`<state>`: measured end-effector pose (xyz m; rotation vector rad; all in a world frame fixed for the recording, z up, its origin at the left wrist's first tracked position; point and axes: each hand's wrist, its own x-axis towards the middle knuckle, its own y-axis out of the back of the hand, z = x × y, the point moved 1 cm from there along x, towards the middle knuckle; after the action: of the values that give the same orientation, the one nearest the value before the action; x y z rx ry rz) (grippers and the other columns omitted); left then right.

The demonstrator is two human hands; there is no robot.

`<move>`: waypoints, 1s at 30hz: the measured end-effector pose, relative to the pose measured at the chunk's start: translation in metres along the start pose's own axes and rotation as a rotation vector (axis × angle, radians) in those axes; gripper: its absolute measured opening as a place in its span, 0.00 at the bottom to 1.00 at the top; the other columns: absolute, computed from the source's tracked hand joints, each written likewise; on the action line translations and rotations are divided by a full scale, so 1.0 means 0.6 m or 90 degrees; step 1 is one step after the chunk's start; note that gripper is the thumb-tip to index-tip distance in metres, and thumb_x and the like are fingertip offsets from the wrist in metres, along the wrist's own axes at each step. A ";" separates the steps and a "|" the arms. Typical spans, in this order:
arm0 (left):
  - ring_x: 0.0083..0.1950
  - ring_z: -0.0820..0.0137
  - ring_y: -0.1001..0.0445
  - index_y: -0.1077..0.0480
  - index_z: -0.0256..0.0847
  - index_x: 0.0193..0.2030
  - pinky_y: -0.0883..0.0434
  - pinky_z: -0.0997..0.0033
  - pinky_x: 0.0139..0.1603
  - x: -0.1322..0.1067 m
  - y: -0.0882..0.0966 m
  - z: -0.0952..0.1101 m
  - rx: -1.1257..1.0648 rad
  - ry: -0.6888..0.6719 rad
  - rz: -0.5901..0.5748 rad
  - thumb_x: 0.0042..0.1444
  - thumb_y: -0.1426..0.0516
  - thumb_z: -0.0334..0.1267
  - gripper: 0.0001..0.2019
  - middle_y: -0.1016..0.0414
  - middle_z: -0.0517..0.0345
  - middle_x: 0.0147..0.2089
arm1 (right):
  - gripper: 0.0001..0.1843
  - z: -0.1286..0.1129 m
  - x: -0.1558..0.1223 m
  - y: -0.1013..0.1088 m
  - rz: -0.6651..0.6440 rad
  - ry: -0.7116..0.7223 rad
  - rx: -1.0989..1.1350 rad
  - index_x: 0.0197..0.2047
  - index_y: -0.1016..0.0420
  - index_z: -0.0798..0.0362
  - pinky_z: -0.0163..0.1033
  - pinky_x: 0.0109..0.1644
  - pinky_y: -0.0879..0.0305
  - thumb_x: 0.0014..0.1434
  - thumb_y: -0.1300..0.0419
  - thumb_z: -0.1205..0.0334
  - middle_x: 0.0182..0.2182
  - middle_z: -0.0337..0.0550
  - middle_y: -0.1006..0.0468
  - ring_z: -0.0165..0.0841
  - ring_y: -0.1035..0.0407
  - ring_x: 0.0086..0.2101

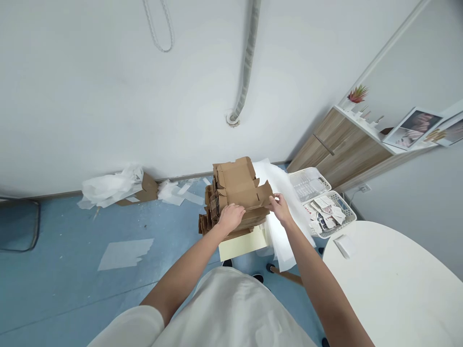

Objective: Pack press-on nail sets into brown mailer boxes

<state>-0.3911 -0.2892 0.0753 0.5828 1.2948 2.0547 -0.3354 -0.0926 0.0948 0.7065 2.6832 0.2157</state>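
A stack of flattened brown cardboard boxes [237,176] stands in front of me, with uneven flaps along its left side. My right hand [279,209] pinches the right flap of the top box between thumb and fingers. At the front edge of the same box, my left hand [231,218] grips with its fingers bent over the cardboard; its thumb is hidden. Under the stack, a pale yellow board [243,245] sticks out toward me. White foam sheets [280,193] hang just right of the boxes, beside my right hand.
Two white baskets [334,221] with packets and clear plastic stand at right, by a round white table [394,279] and a wooden cabinet [347,144]. A wooden leg [287,275] is near my feet. Scrap wrapping [114,185] and a white sheet [125,254] lie on the blue floor.
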 end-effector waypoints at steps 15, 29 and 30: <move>0.49 0.64 0.36 0.37 0.43 0.49 0.44 0.60 0.52 -0.024 0.025 0.022 -0.026 -0.006 0.161 0.54 0.50 0.37 0.15 0.32 0.52 0.48 | 0.18 -0.046 -0.025 -0.032 -0.036 0.070 0.116 0.42 0.40 0.51 0.39 0.31 0.33 0.46 0.46 0.60 0.29 0.40 0.25 0.33 0.29 0.27; 0.63 0.50 0.61 0.70 0.36 0.63 0.54 0.46 0.57 -0.051 0.041 0.003 -0.104 0.215 0.297 0.40 0.41 0.50 0.51 0.64 0.38 0.64 | 0.22 -0.053 -0.057 0.002 0.043 0.170 0.150 0.46 0.38 0.52 0.38 0.30 0.35 0.47 0.46 0.55 0.35 0.45 0.26 0.31 0.32 0.29; 0.64 0.50 0.61 0.71 0.35 0.63 0.54 0.46 0.57 -0.051 0.043 0.002 -0.134 0.219 0.321 0.40 0.41 0.51 0.52 0.65 0.37 0.64 | 0.22 -0.049 -0.061 0.009 0.058 0.179 0.154 0.46 0.38 0.52 0.37 0.30 0.35 0.47 0.46 0.55 0.35 0.44 0.26 0.31 0.32 0.29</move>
<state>-0.3762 -0.3186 0.0983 0.5104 1.1717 2.7681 -0.3141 -0.1079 0.1346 0.9352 2.9798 0.0111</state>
